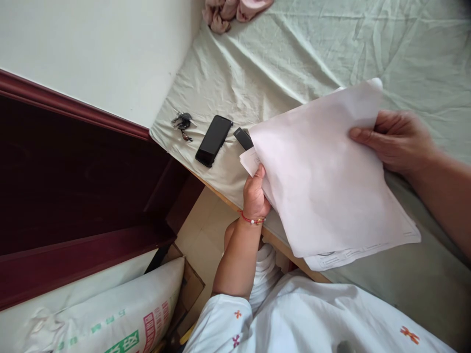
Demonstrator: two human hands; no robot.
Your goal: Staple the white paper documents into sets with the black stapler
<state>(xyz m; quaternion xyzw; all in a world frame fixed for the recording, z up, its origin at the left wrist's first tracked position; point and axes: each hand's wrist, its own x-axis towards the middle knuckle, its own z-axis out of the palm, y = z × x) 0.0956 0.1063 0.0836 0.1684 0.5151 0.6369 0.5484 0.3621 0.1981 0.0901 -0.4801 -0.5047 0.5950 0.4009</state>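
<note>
Over the edge of a cloth-covered bed or table, both hands hold paper sheets (pixel 324 171). The top sheet's visible side is blank, and printed lines show on a sheet beneath it at the lower edge. My left hand (pixel 254 193), with a red beaded bracelet at the wrist, grips the sheets' left side, thumb on top. Folded paper (pixel 250 161) sticks out beside that thumb. My right hand (pixel 395 139) pinches the right edge between thumb and fingers. Just beyond the left hand lies a small black device (pixel 243 138), partly hidden by the paper.
A black phone (pixel 213 140) and a bunch of keys (pixel 182 122) lie on the pale green cloth (pixel 235 83). Pink fabric (pixel 233 12) is bunched at the far end. Dark red wooden furniture (pixel 81 171) and a printed white sack (pixel 121 314) stand at the left.
</note>
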